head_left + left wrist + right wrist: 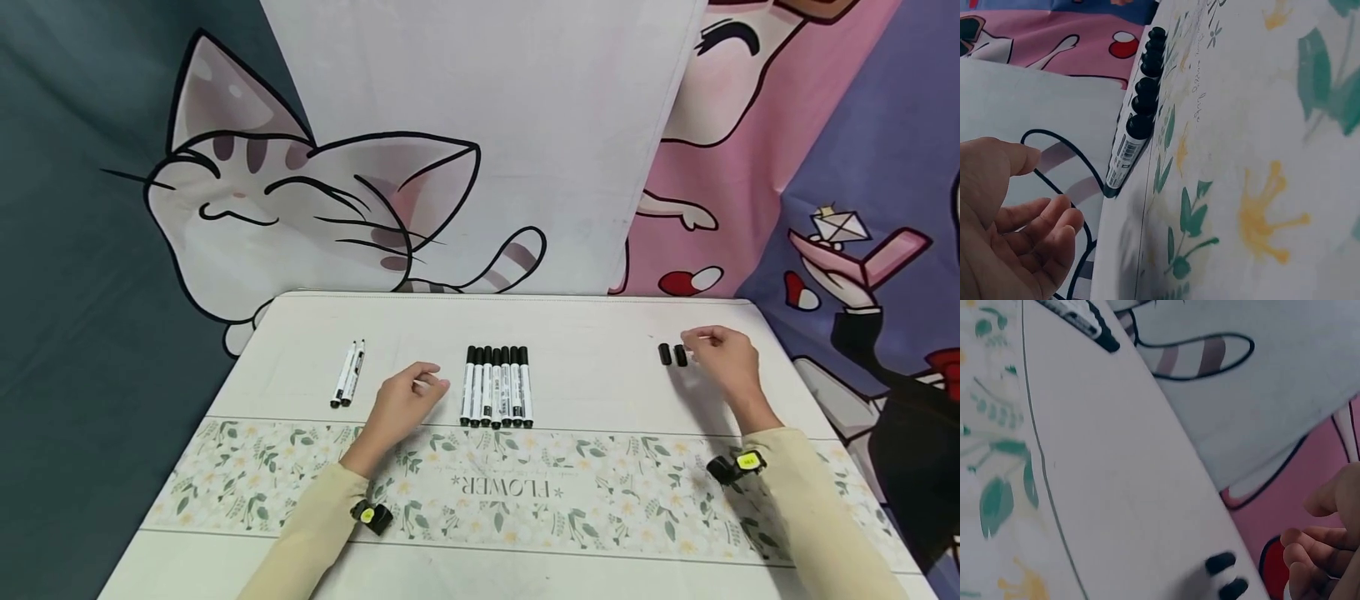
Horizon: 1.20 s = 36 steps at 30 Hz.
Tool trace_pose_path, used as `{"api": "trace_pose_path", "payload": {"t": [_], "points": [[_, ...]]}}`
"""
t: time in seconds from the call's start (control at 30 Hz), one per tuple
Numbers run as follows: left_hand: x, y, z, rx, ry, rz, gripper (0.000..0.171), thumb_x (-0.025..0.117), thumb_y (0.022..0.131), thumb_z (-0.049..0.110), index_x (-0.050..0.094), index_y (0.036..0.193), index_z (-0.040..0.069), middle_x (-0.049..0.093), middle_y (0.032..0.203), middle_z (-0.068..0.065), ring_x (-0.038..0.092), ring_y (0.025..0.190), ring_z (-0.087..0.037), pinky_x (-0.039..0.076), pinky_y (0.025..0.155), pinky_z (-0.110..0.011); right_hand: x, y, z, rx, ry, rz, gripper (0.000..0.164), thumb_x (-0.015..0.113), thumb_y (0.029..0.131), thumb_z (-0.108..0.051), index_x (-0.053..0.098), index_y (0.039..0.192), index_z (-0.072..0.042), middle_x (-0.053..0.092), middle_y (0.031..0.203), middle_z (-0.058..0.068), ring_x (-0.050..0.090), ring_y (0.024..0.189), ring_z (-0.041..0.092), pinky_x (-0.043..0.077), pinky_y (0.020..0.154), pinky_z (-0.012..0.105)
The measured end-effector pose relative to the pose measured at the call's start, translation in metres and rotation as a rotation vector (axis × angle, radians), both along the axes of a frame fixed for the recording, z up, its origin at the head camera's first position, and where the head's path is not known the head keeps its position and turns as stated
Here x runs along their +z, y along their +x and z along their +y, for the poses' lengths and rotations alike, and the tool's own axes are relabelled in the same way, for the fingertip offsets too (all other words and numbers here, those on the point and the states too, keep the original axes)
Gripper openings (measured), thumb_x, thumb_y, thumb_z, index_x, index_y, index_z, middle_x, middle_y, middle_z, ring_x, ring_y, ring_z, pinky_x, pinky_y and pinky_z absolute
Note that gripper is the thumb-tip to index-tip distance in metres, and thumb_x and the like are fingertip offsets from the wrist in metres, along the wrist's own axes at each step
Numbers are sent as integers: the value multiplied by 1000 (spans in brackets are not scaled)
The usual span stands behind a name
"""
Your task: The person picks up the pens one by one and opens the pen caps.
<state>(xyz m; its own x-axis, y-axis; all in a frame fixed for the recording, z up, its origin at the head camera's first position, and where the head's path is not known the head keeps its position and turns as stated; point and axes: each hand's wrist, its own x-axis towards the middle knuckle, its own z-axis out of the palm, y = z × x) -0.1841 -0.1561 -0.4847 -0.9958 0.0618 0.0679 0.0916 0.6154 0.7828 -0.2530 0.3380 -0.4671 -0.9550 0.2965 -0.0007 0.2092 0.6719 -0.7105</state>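
Note:
Several capped black-and-white markers (497, 387) lie side by side in a row at the middle of the table. My left hand (408, 400) hovers to the left of that row, fingers loosely curved and holding nothing. Two uncapped markers (348, 375) lie together farther left, their thin tips pointing away from me. At the right, two loose black caps (672, 355) stand or lie close together on the table. Just beside them is my right hand (723, 362), fingers relaxed with nothing between them; the right wrist view also shows the empty fingers near the caps (1227, 575).
A white cloth (585, 383) with a floral band (495, 487) reading FLOWER covers the table. Behind its far edge hangs a cartoon cat backdrop (450, 100). Wrist cameras (372, 515) are strapped over both sleeves.

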Motion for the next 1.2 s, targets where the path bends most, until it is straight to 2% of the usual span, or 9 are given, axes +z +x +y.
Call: {"api": "trace_pose_path", "payload": {"t": [0.1,0.27,0.47,0.67,0.87,1.03,1.2], "points": [[-1,-4,6,-9,-41,5,45,72,96,38,67,129,7,72,104,1,67,92,-15,55,81,-39,12,6,-14,65,21,72,51,60,99,-51,71,126,-9,73,106,16,59,76,7,47,63,28],[-5,-11,14,-39,-61,4,47,74,94,40,68,128,8,71,104,0,68,93,-18,56,81,-41,26,17,-40,202,57,205,49,63,100,-46,69,132,-9,75,106,14,61,81,2,46,64,20],[-7,-16,22,-59,-76,-18,49,75,93,41,68,128,7,71,104,-1,67,90,-17,55,79,-40,31,28,-69,316,77,303,43,67,99,-39,69,132,-11,75,104,10,64,86,13,46,68,17],[-11,-16,30,-39,-76,-66,47,77,92,39,68,126,7,70,104,-2,67,92,-17,55,80,-39,34,42,-95,406,37,357,37,71,98,-30,70,130,-11,75,103,7,68,86,18,50,72,15],[-14,-19,34,-23,-99,-80,46,78,91,39,69,123,7,71,103,-3,67,92,-19,55,80,-40,33,56,-115,510,35,403,38,73,97,-23,69,132,-11,75,104,6,69,88,19,55,73,25],[-17,-23,34,-21,-118,-82,46,80,89,37,69,122,7,70,102,-3,67,93,-21,53,84,-43,33,61,-127,554,26,386,39,75,96,-24,68,132,-12,74,106,3,69,88,16,57,72,32],[-21,-27,36,-17,-126,-86,46,84,87,35,70,121,8,70,100,-1,65,87,-18,53,81,-41,32,63,-134,577,16,362,40,75,96,-26,68,132,-13,74,107,3,69,89,15,57,73,33]]}}
